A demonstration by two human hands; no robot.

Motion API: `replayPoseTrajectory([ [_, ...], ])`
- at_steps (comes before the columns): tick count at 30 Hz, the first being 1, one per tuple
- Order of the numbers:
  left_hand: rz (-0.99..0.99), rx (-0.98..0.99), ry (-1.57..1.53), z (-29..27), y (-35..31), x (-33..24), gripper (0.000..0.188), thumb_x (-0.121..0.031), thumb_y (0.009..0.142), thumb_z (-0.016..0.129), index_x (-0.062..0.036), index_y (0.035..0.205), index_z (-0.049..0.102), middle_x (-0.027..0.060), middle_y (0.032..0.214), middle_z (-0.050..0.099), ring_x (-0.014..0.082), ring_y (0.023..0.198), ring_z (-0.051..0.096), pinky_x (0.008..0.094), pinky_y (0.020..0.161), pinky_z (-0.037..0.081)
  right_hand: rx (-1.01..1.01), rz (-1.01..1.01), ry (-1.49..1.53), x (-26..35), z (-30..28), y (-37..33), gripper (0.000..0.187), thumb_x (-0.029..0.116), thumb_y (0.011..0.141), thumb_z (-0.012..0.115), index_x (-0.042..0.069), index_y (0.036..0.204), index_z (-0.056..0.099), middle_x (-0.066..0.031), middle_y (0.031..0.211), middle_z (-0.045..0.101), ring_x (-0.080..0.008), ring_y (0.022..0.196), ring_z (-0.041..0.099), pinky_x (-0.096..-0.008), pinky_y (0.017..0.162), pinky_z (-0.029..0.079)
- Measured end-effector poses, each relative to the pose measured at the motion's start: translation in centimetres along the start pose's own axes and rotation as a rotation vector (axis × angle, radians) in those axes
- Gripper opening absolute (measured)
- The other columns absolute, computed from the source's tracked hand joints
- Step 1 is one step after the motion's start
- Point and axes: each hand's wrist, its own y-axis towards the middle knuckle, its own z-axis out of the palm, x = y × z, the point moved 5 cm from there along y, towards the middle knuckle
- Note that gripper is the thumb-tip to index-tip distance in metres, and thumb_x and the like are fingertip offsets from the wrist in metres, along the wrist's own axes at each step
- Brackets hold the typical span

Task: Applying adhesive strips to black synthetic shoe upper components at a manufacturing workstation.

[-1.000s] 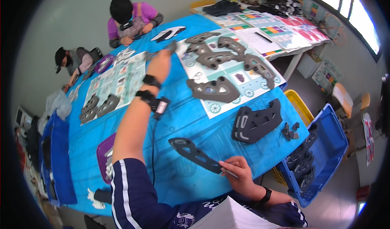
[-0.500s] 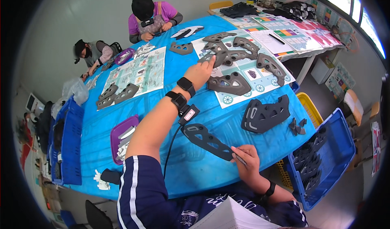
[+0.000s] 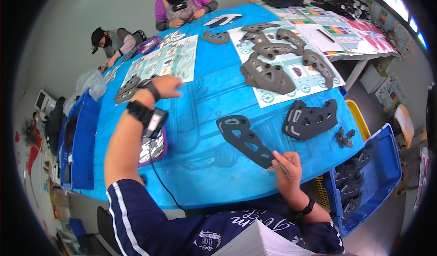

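My left hand point(image 3: 165, 87) is raised over the left side of the table, beside several grey perforated plastic parts point(image 3: 127, 90) on a printed sheet. Its fingers look stretched out with nothing in them, though motion blurs them a little. At the front right, my right hand point(image 3: 288, 170) is closed on a slim grey tool point(image 3: 283, 167). Its fingertips meet the lower end of a dark perforated plastic part point(image 3: 246, 140); I cannot tell whether they grip that too. A wider dark plastic part point(image 3: 310, 120) rests on the table beyond this hand.
More grey parts point(image 3: 268, 76) lie on a printed sheet point(image 3: 268, 100), some overlapping. Small dark pieces point(image 3: 345, 138) sit near the right edge. Blue crates point(image 3: 380, 181) flank the table. A purple tray point(image 3: 164, 147) is below my left wrist; a cable hangs there. Two people work opposite.
My left hand has left a grey part on the right-hand sheet and swung left. That part now lies against another one. My right hand keeps its hold; the whole view has shifted.
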Motion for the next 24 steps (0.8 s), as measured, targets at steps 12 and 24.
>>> replayPoseTrajectory([
  [12, -0.231, -0.140, -0.177, 14.5, -18.3, 4.0, 0.047, -0.025, 0.075, 0.064, -0.0038, 0.115, 0.052, 0.0162, 0.101, 0.056, 0.0304, 0.094, 0.054, 0.0362, 0.081, 0.043, -0.045, -0.058, -0.082, -0.2, -0.2, -0.3, 0.031, -0.009, 0.079, 0.055, 0.003, 0.108, 0.061, -0.0068, 0.087, 0.045, -0.0120, 0.067, 0.053, -0.0210, 0.057, 0.048],
  [24, -0.331, -0.284, -0.700, 13.2, -19.3, 4.9, 0.024, -0.004, 0.071, 0.067, -0.0036, 0.096, 0.064, 0.0056, 0.077, 0.063, 0.0139, 0.071, 0.060, 0.0261, 0.065, 0.047, -0.028, -0.055, -0.119, -0.4, 0.3, -0.3, 0.027, -0.004, 0.082, 0.055, 0.003, 0.108, 0.061, -0.0055, 0.086, 0.045, -0.0104, 0.064, 0.053, -0.0206, 0.056, 0.045],
])
